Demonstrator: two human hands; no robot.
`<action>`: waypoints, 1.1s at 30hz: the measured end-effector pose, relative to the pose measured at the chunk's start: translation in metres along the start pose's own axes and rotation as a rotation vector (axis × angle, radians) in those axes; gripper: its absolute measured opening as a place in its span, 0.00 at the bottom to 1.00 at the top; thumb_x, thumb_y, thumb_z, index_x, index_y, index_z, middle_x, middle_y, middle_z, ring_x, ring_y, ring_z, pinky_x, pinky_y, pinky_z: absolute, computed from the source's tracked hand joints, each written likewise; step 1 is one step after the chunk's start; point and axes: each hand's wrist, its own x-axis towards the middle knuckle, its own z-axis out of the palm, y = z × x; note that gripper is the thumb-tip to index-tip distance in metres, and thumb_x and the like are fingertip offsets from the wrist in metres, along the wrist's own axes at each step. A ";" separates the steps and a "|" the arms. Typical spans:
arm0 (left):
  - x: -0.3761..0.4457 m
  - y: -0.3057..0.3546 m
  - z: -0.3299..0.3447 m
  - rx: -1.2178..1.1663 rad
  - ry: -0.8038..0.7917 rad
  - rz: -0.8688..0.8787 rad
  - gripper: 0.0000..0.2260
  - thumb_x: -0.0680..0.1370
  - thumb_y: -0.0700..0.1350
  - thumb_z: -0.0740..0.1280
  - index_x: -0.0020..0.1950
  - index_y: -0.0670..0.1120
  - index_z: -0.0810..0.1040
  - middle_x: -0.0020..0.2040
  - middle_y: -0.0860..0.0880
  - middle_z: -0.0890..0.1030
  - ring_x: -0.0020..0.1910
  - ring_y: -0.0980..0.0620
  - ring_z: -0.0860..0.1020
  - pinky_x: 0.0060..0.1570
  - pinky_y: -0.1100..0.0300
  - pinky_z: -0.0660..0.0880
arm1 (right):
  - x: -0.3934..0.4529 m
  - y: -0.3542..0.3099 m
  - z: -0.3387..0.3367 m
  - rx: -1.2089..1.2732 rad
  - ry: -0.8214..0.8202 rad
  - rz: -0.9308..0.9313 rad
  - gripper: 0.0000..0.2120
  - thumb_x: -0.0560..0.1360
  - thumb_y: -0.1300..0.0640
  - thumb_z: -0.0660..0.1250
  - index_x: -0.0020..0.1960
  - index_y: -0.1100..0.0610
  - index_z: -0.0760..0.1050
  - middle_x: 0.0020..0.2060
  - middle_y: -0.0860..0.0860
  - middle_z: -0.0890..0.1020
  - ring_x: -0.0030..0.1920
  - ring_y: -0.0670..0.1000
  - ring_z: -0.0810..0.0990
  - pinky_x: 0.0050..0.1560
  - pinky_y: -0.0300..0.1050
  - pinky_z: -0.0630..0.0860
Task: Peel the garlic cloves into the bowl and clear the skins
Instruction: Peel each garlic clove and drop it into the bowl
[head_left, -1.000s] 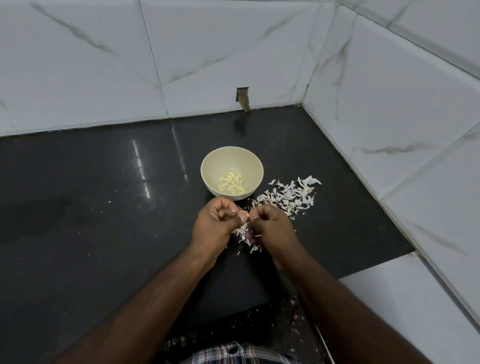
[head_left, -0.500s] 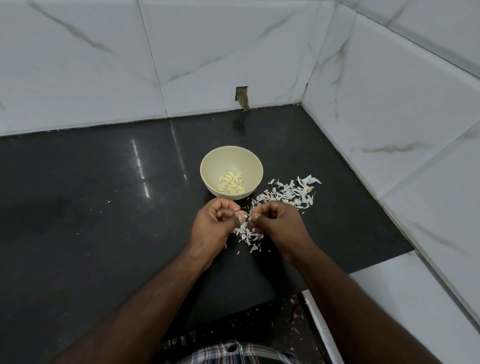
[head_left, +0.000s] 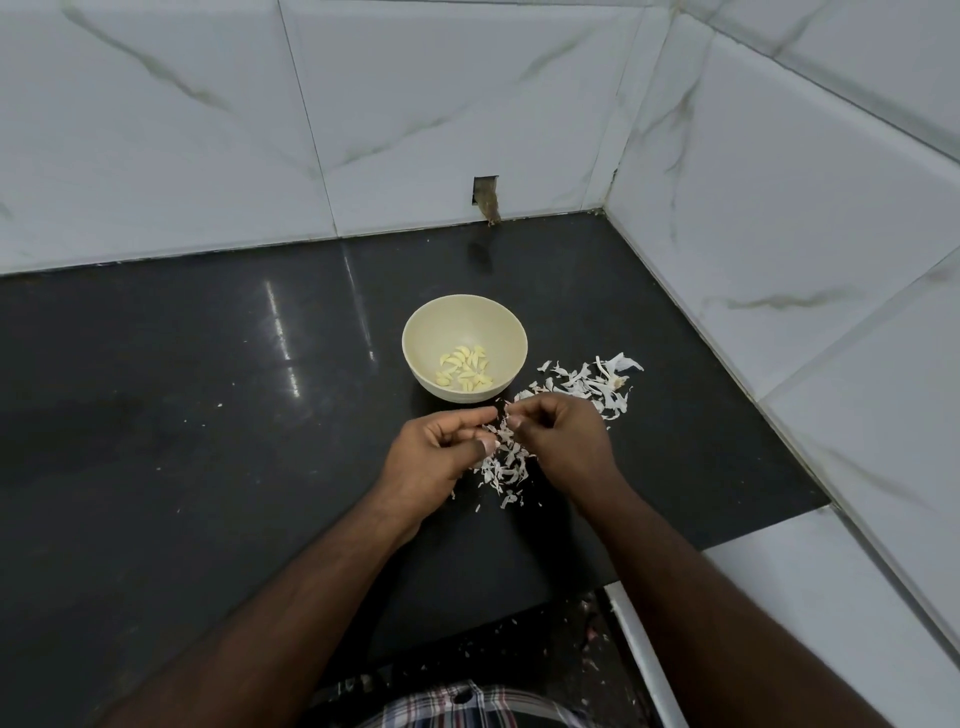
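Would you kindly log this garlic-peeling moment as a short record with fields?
surface: dark countertop in a tiled corner
bowl: cream bowl, upright, beyond the hands
bowl contents: peeled cloves
skins: white skins strewn right of the bowl and under the hands
left hand: left hand, fingers curled, fingertips near the right hand's
right hand: right hand, fingers curled
held item: too small to tell

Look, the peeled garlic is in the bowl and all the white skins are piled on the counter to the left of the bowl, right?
Not quite. The peeled garlic is in the bowl, but the white skins lie on the counter to the right of the bowl and in front of it, under the hands, not to its left. The head view shows this.
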 end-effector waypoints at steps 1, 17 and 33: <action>0.001 0.000 -0.001 0.011 0.012 -0.005 0.15 0.76 0.34 0.72 0.61 0.46 0.83 0.41 0.50 0.85 0.36 0.60 0.79 0.38 0.70 0.73 | 0.000 0.000 -0.001 -0.032 -0.015 -0.009 0.08 0.75 0.63 0.71 0.48 0.52 0.85 0.40 0.45 0.86 0.41 0.42 0.83 0.49 0.46 0.81; 0.005 0.001 -0.005 0.107 0.070 0.001 0.20 0.74 0.31 0.72 0.64 0.44 0.79 0.42 0.48 0.87 0.43 0.55 0.85 0.48 0.65 0.80 | -0.011 0.002 -0.003 -0.426 -0.117 -0.459 0.22 0.71 0.67 0.65 0.59 0.48 0.83 0.44 0.46 0.76 0.44 0.43 0.72 0.42 0.35 0.69; 0.041 0.041 -0.029 0.548 0.317 0.297 0.08 0.77 0.43 0.71 0.50 0.56 0.85 0.40 0.59 0.83 0.41 0.58 0.80 0.44 0.60 0.76 | -0.005 0.026 -0.006 -0.611 -0.082 -0.231 0.16 0.78 0.61 0.63 0.63 0.53 0.81 0.50 0.51 0.79 0.53 0.52 0.78 0.52 0.44 0.75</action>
